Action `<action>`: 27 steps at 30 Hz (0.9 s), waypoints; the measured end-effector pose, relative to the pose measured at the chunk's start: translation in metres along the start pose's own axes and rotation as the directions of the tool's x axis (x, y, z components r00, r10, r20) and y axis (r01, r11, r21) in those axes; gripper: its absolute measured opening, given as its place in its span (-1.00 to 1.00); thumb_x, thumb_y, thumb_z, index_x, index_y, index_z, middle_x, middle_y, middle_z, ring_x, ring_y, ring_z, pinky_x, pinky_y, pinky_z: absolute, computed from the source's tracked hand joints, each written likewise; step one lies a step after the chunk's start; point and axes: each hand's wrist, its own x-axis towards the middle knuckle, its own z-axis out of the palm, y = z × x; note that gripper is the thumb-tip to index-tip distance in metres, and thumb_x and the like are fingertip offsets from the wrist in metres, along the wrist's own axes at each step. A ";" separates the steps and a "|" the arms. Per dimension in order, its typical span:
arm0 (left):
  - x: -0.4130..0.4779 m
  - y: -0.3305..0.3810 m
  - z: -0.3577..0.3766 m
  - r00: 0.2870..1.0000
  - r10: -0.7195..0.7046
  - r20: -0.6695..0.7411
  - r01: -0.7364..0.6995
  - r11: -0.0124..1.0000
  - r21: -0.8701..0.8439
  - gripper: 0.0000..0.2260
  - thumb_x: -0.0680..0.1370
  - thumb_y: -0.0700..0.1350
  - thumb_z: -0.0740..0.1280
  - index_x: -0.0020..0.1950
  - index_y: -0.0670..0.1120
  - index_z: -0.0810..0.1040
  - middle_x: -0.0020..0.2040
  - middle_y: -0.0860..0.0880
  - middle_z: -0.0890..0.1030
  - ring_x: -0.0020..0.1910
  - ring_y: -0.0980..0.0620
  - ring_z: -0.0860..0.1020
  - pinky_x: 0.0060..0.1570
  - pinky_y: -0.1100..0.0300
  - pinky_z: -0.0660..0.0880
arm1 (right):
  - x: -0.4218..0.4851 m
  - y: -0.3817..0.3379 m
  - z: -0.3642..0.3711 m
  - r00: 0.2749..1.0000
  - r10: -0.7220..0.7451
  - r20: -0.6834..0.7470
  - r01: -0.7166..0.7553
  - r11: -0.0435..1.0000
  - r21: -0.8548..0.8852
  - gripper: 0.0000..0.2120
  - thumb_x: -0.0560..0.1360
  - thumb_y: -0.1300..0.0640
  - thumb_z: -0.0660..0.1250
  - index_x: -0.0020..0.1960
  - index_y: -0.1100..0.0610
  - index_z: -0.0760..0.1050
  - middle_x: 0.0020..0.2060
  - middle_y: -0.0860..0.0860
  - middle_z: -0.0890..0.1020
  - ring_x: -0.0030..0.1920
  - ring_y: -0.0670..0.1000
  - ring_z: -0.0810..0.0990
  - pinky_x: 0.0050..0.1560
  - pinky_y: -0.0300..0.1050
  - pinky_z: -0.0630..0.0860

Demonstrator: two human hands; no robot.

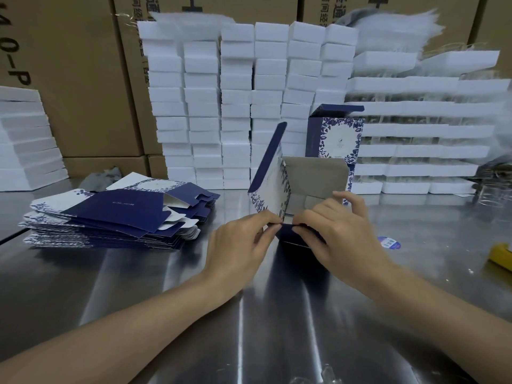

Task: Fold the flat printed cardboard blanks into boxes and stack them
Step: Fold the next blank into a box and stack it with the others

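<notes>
A half-folded blue and white printed box (279, 187) stands on the steel table (138, 286) in the middle, its grey inside facing me and one navy flap sticking up. My left hand (235, 245) pinches its near navy edge from the left. My right hand (338, 234) pinches the same edge from the right, with the index finger raised on the grey flap. A pile of flat printed blanks (110, 217) lies to the left. One folded box (336, 134) stands upright behind, lid open.
Tall stacks of white foam blocks (249, 106) line the back, with brown cartons (77, 79) behind them. White trays (415, 134) are stacked at right, more white slabs (25, 145) at left. A round blue sticker (389, 242) and a yellow object (501, 256) lie at right.
</notes>
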 end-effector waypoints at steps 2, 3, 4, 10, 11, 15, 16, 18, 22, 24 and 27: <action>-0.001 0.001 0.000 1.000 0.018 -0.004 -0.018 1.000 0.010 -0.95 0.66 0.08 0.39 0.10 0.21 0.63 -0.29 0.37 0.49 -0.36 0.11 0.36 -0.34 0.10 0.45 | -0.001 -0.002 0.000 1.000 0.016 -0.005 -0.016 0.999 0.046 -0.95 0.58 0.14 0.41 -0.04 0.05 0.65 -0.21 -0.12 0.63 -0.11 0.06 0.64 0.35 0.16 0.37; -0.002 0.002 0.000 1.000 0.028 -0.003 -0.028 0.999 0.017 -0.94 0.66 0.09 0.39 0.11 0.23 0.63 -0.28 0.37 0.49 -0.35 0.11 0.36 -0.34 0.10 0.47 | -0.001 -0.004 0.000 1.000 0.029 -0.004 -0.029 0.997 0.066 -0.95 0.57 0.15 0.41 -0.04 0.05 0.65 -0.22 -0.13 0.62 -0.11 0.05 0.64 0.34 0.17 0.38; -0.002 0.003 -0.001 0.999 0.039 -0.001 -0.039 0.999 0.025 -0.93 0.66 0.11 0.38 0.13 0.25 0.62 -0.27 0.39 0.50 -0.36 0.12 0.37 -0.34 0.11 0.46 | -0.001 -0.005 0.000 0.999 0.041 -0.002 -0.040 0.996 0.081 -0.96 0.56 0.15 0.42 -0.05 0.05 0.65 -0.23 -0.14 0.62 -0.12 0.05 0.63 0.34 0.17 0.38; -0.002 0.004 -0.003 0.994 0.101 -0.044 -0.101 0.995 0.009 -0.91 0.62 0.13 0.45 0.11 0.23 0.69 -0.39 0.17 0.51 -0.30 0.03 0.54 -0.39 0.14 0.48 | -0.002 -0.011 -0.001 0.997 0.071 0.043 -0.074 0.993 0.087 -0.95 0.57 0.08 0.39 -0.06 0.01 0.62 -0.23 -0.14 0.60 -0.12 0.04 0.63 0.34 0.11 0.39; -0.002 0.004 -0.003 0.992 0.113 -0.052 -0.112 0.994 0.011 -0.91 0.62 0.13 0.46 0.11 0.23 0.70 -0.37 0.12 0.55 -0.29 0.02 0.54 -0.40 0.15 0.47 | -0.002 -0.012 -0.001 0.996 0.077 0.055 -0.080 0.994 0.069 -0.91 0.59 0.04 0.36 -0.05 0.00 0.63 -0.22 -0.13 0.61 -0.11 0.04 0.64 0.35 0.10 0.38; -0.002 0.003 -0.002 0.990 0.123 -0.071 -0.124 0.992 -0.005 -0.91 0.61 0.09 0.47 0.11 0.21 0.70 -0.26 0.09 0.65 -0.29 0.03 0.56 -0.39 0.13 0.49 | -0.001 -0.014 -0.003 0.992 0.059 0.111 -0.059 0.998 -0.009 -0.75 0.65 -0.04 0.20 0.01 0.00 0.63 -0.18 -0.11 0.64 -0.08 0.05 0.64 0.38 0.12 0.39; -0.001 0.003 -0.002 0.989 0.125 -0.079 -0.127 0.992 -0.011 -0.91 0.61 0.07 0.47 0.11 0.21 0.70 -0.25 0.10 0.65 -0.29 0.03 0.56 -0.38 0.13 0.48 | -0.001 -0.014 -0.003 0.993 0.046 0.108 -0.044 0.999 -0.024 -0.76 0.66 -0.02 0.20 0.01 0.01 0.62 -0.17 -0.11 0.63 -0.08 0.05 0.63 0.38 0.12 0.39; 0.000 0.004 -0.004 0.984 0.145 -0.103 -0.145 0.989 0.010 -0.92 0.62 0.06 0.45 0.10 0.18 0.69 -0.27 0.09 0.62 -0.29 0.02 0.55 -0.41 0.15 0.45 | 0.001 -0.013 -0.004 0.996 0.033 0.085 -0.028 0.998 -0.056 -0.79 0.66 0.04 0.22 0.01 0.02 0.62 -0.18 -0.09 0.62 -0.08 0.06 0.63 0.38 0.11 0.39; 0.003 0.002 -0.006 0.979 0.174 -0.104 -0.164 0.982 0.092 -0.90 0.65 0.08 0.38 0.11 0.15 0.67 -0.35 0.08 0.59 -0.38 -0.02 0.56 -0.44 0.10 0.46 | 0.002 -0.008 -0.007 0.997 0.049 0.065 -0.046 0.998 -0.045 -0.83 0.65 0.07 0.26 -0.01 0.04 0.62 -0.17 -0.08 0.63 -0.09 0.06 0.63 0.39 0.11 0.37; 0.003 0.000 -0.006 0.975 0.194 -0.108 -0.180 0.976 0.125 -0.88 0.66 0.08 0.36 0.12 0.12 0.67 -0.34 0.08 0.63 -0.38 -0.07 0.59 -0.46 0.10 0.44 | 0.002 -0.009 -0.007 0.997 0.044 0.069 -0.041 0.998 -0.038 -0.84 0.65 0.06 0.27 -0.01 0.03 0.62 -0.17 -0.09 0.63 -0.08 0.06 0.63 0.39 0.11 0.38; 0.002 0.001 -0.004 0.974 0.199 -0.113 -0.183 0.974 0.135 -0.91 0.67 0.06 0.33 0.14 0.14 0.61 -0.31 0.08 0.64 -0.36 -0.07 0.57 -0.44 0.15 0.33 | 0.002 -0.011 -0.007 0.998 0.042 0.051 -0.040 0.999 -0.033 -0.85 0.64 0.06 0.30 0.00 0.03 0.64 -0.18 -0.10 0.64 -0.07 0.04 0.65 0.38 0.11 0.39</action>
